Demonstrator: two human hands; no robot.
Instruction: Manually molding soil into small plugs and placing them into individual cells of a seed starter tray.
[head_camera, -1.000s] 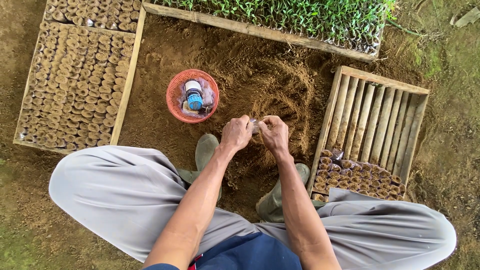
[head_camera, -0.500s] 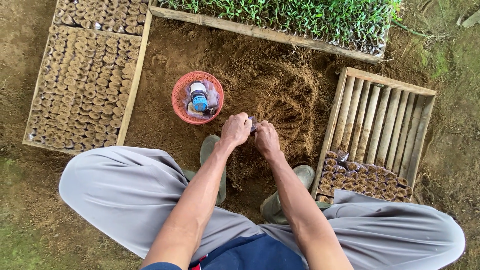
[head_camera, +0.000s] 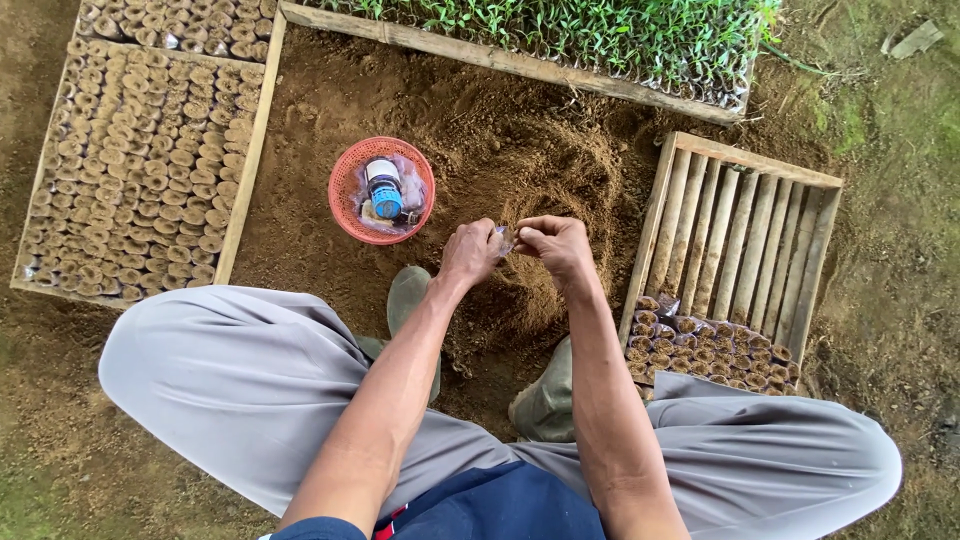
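Right now the small clear plastic bag (head_camera: 503, 238) sits pinched between your two hands, held above the loose soil heap (head_camera: 540, 170) in the middle of the ground, roughly level with the near rim of the orange basket (head_camera: 345, 200). It lies directly between your fingertips, so neither hand has to travel: your left hand (head_camera: 470, 252) grips its left side with the fingers curled in tight against the thumb, and your right hand (head_camera: 553, 243) closes on its right side with the fingertips bunched and pinching the film. How the bag's mouth is turned is too small to make out. The bag's short span runs left to right across the gap between your knuckles, and both hands are equally close to it, touching it from opposite sides. The wooden slatted tray (head_camera: 745, 225) lies to your right, its near end partly filled with filled soil bags (head_camera: 705, 345), and your right hand is the nearer one to it. The basket, holding a bottle with a blue cap (head_camera: 383, 186), is just to the left of your left hand. The full tray of soil bags (head_camera: 140, 170) lies well away at the far left, and seedlings (head_camera: 560, 25) run along the far edge.
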